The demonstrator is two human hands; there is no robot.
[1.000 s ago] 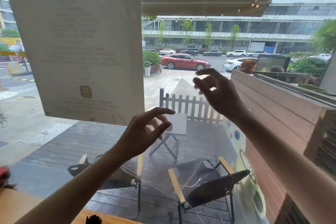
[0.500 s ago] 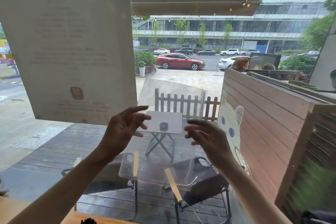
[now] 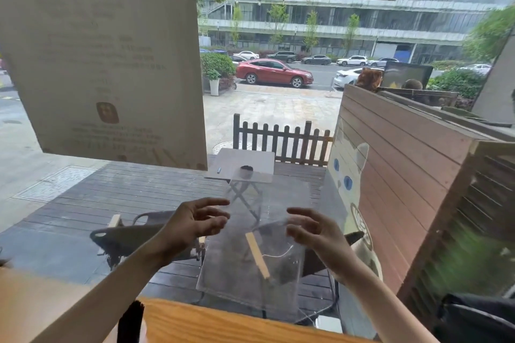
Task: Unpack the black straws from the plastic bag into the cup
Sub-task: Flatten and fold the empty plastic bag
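**Both hands raised around an emptied clear bag**

The left hand is lifted in front of the window, forearm rising from 7 o'clock, palm turned inward, fingers spread and loosely curled. The right hand mirrors it from 5 o'clock, its fingers also splayed. Between them hangs the plastic bag, a clear, glossy, rectangular sheet. The left fingertips meet its upper left edge and the right ones touch its right side; whether either grip truly pinches the film cannot be told, since the plastic is see-through and the fingers are motion-blurred. Neither grip is closed; both are wide.

The black straws show at 7 o'clock, a dark bundle with a frayed-looking top, cut off by the bottom edge. The cup that would hold them is not visible, hidden below the frame and behind the left forearm.

The worktop is smooth orange-toned wood with visible grain, only its far edge showing. Through the bag, outdoor chairs and decking appear faintly warped.
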